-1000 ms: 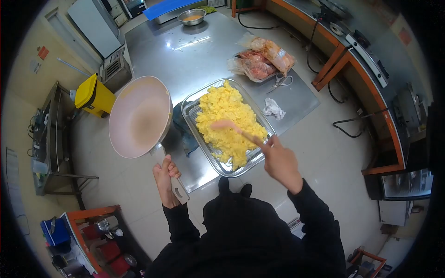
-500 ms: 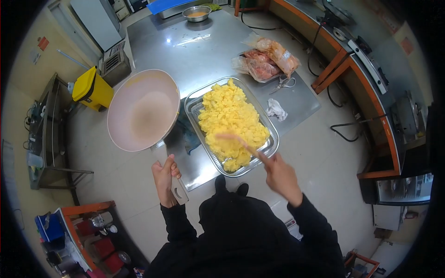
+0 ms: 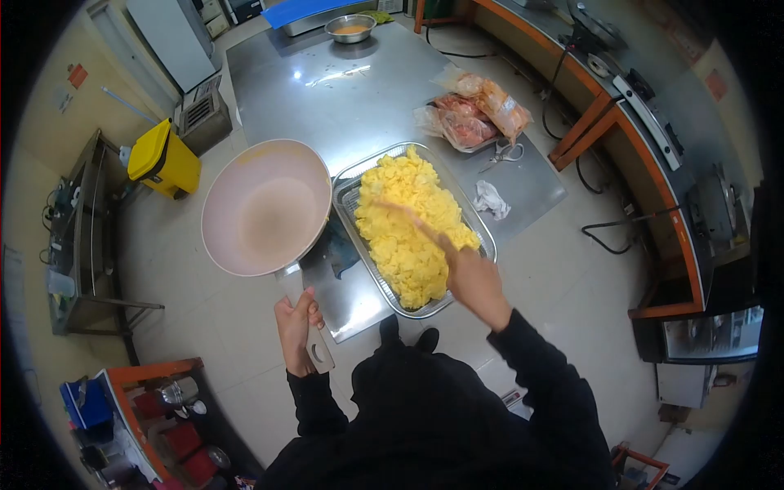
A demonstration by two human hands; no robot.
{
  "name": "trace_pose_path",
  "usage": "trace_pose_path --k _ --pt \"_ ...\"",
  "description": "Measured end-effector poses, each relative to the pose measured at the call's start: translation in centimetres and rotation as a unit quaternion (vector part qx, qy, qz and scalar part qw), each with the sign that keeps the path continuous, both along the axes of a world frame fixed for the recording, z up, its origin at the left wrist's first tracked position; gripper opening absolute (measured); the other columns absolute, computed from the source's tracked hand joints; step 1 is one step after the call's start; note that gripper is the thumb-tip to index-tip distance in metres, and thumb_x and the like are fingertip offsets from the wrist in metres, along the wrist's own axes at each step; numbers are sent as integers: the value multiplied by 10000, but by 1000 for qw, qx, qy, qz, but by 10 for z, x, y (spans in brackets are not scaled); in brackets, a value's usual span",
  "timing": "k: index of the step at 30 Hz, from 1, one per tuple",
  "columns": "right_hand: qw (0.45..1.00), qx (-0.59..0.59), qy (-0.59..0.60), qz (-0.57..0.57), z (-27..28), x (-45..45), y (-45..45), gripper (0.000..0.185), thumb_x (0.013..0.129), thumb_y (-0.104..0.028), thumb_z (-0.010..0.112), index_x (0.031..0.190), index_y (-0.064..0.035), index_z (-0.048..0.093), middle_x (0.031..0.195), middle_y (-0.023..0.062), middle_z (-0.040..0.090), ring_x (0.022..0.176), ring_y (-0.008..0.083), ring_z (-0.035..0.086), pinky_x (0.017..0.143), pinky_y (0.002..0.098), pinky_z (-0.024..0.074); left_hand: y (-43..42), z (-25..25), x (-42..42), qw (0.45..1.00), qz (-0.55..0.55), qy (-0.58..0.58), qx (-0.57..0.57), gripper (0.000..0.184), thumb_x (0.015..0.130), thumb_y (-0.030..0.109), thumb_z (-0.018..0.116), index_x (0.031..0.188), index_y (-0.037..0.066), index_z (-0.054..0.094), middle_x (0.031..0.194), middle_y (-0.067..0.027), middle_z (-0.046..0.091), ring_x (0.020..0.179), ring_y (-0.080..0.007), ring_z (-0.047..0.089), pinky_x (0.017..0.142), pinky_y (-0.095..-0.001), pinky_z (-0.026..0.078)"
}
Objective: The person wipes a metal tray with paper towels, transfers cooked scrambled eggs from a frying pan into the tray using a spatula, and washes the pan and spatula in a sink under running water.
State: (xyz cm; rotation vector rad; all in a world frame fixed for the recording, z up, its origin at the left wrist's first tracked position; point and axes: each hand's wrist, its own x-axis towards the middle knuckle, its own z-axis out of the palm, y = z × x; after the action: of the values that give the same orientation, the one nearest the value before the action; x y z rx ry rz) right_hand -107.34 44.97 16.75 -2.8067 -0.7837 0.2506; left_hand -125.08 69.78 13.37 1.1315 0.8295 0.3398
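My left hand (image 3: 298, 327) is closed round the handle of a pale pink pan (image 3: 268, 208), which is held tilted beside the tray, its inside showing with a brownish middle. Yellow scrambled egg (image 3: 412, 224) fills most of a silver tray (image 3: 347, 196) at the table's near edge. Over the tray's right side, my right hand (image 3: 474, 278) grips a spatula (image 3: 420, 224) whose pinkish, motion-blurred blade lies over the egg. A blue cloth (image 3: 339, 253) shows partly between pan and tray.
Bagged raw meat (image 3: 469, 110), scissors (image 3: 505, 153) and a crumpled white tissue (image 3: 492, 199) lie right of the tray on the steel table (image 3: 286, 106). A metal bowl (image 3: 350, 31) stands at the far end. A yellow bin (image 3: 166, 159) stands left on the floor.
The pan has shifted right, closer to the tray. My right hand has moved slightly left and inward with the spatula, and the egg is spread a little differently.
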Motion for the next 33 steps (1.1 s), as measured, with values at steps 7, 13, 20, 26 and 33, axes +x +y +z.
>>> trace_pose_path --k 7,13,20,26,33 --pt "1000 -6 -26 -5 39 8 -16 453 846 -105 494 1289 -195 496 828 180 603 671 369 599 595 474 472 4 1 -15 1000 0 -3 -14 206 881 131 608 749 39 479 533 -20 456 386 -96 424 362 -254 369" --pt "998 -21 -59 -26 -2 34 -23 445 854 -108 500 1295 -164 488 800 170 600 665 366 598 583 462 475 2 2 -22 1000 10 0 -11 227 880 147 613 726 57 472 531 -14 460 384 -90 424 359 -250 366" --pt "1000 -9 -9 14 37 -26 -56 472 847 -118 520 1313 -176 478 781 167 592 657 358 604 582 469 476 -1 0 -28 1000 22 9 -5 247 878 150 610 688 86 466 525 0 463 379 -73 421 344 -240 363" --pt "996 28 -82 -27 -2 39 -13 446 857 -132 517 1299 -192 499 781 157 591 668 355 598 597 474 469 -2 -3 -31 1000 16 10 -7 257 877 159 617 685 87 462 521 -2 463 373 -75 420 342 -244 365" --pt "1000 -3 19 18 11 -17 -9 449 856 -125 514 1297 -212 500 839 158 602 686 352 612 600 470 481 -3 -4 -36 999 23 17 -19 266 880 161 609 675 88 458 514 -5 453 370 -81 418 343 -246 362"
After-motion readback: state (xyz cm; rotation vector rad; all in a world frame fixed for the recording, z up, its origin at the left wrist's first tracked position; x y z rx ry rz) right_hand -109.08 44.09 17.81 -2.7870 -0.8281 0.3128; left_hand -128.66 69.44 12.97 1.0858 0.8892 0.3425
